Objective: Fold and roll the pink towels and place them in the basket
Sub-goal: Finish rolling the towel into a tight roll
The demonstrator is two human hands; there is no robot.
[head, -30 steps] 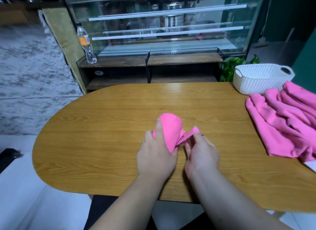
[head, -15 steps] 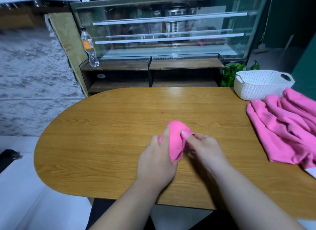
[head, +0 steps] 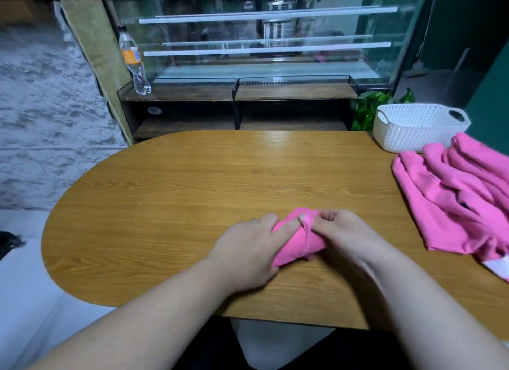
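Left hand [head: 249, 250] & right hand [head: 343, 236] both clamp the rolled pink towel [head: 296, 244] on the table [head: 192, 193], well short of the basket [head: 413, 133]. Risk: loose end by the thumbs slips, roll unwinds w/ any slack grip.

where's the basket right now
In the head view the white basket sits at the table's far right corner, just behind the pile of pink towels and beside the green plant.

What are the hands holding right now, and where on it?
Both hold the rolled pink towel on the table: left hand on its left side, right hand pinching its right end.
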